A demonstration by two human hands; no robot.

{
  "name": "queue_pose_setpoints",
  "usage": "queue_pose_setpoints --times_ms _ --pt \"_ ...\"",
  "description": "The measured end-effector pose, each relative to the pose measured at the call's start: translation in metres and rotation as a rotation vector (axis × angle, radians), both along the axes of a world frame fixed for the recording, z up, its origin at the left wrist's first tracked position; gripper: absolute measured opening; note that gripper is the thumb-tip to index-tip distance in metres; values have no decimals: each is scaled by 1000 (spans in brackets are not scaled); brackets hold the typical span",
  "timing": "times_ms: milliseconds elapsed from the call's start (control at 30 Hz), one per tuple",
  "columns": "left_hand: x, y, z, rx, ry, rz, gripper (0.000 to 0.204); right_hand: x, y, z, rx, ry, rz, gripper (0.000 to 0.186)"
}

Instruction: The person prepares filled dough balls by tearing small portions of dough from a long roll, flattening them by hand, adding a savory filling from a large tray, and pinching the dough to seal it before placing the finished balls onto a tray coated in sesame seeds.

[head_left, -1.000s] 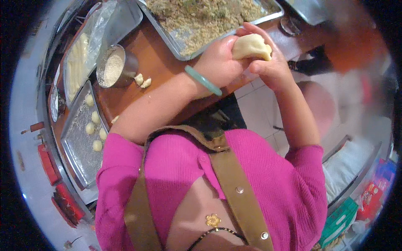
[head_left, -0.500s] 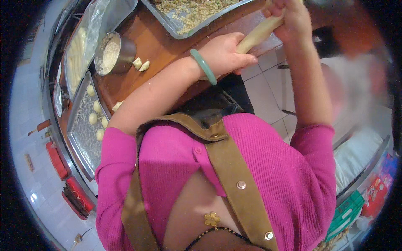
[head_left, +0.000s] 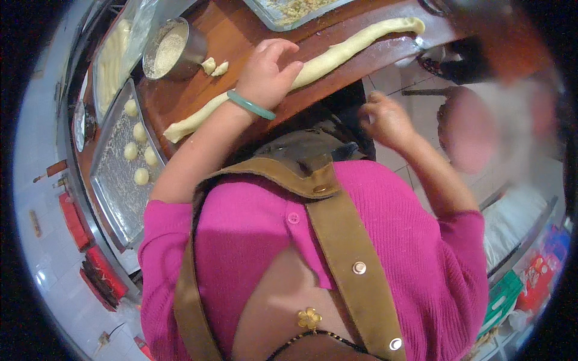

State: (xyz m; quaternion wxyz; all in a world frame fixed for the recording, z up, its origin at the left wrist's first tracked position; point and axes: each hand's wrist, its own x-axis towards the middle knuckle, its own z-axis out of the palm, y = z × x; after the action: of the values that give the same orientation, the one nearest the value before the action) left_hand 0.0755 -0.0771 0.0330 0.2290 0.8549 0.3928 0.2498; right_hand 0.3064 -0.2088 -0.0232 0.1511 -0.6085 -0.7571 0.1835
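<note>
A long pale dough rope (head_left: 349, 51) stretches slantwise across the wooden table (head_left: 226, 33), its right end on a floured patch. My left hand (head_left: 268, 75), with a green bangle (head_left: 250, 104) at the wrist, lies over the middle of the rope. Its thumb and fingers are apart; the palm side is hidden. Past the table's near edge, above the floor, my right hand (head_left: 385, 120) hangs away from the dough. Its fingers are curled in, and nothing shows in them.
At left are a metal tray (head_left: 111, 192) with several dough balls (head_left: 130, 151), a metal bowl (head_left: 191, 51) of pale powder, two dough scraps (head_left: 215, 67) and a plastic-covered container (head_left: 114, 72) of dough. A tray of crumbly filling (head_left: 295, 12) stands at the back. A stool (head_left: 469, 129) is at right.
The dough rope, held up between both hands before, now lies stretched along the table. My right hand has let go and come down toward me. My left hand has shifted left.
</note>
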Motion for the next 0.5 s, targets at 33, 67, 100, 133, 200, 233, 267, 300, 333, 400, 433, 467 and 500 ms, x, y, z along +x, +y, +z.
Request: queue_pose_setpoints --times_ms 33,67,100,133,200,233,267,300,333,400,433,467,500 --pt "-2 -2 1 -12 -19 -21 30 -19 2 -12 73 -20 52 12" --pt "-4 -5 2 4 -20 -18 30 -29 6 -15 -100 -28 97 14" --pt "-6 -8 2 17 -21 -16 29 -40 13 -19 -157 -156 95 16" --pt "-9 -12 3 32 -19 -11 29 -49 22 -27 -213 -282 96 19" --pt "-18 -16 5 43 -24 8 28 -61 36 -37 -342 -409 107 22" --pt "-23 -17 6 50 -27 19 27 -65 42 -38 -416 -408 117 24" --pt "-27 -19 6 39 -27 32 27 -68 44 -41 -490 -407 124 26" --pt "-31 -22 6 30 -29 50 26 -70 44 -47 -429 -400 102 23" --pt "-35 -24 6 20 -33 63 26 -71 42 -55 -370 -393 76 20" --pt "-41 -27 9 21 -78 65 24 -58 36 -50 -110 -365 24 14" --pt "-44 -28 10 17 -101 61 24 -45 26 -32 86 -342 -6 12" --pt "-48 -29 9 12 -100 71 24 -35 16 -11 192 -276 -69 10" --pt "-52 -29 7 10 -97 83 23 -27 6 10 300 -205 -129 10"
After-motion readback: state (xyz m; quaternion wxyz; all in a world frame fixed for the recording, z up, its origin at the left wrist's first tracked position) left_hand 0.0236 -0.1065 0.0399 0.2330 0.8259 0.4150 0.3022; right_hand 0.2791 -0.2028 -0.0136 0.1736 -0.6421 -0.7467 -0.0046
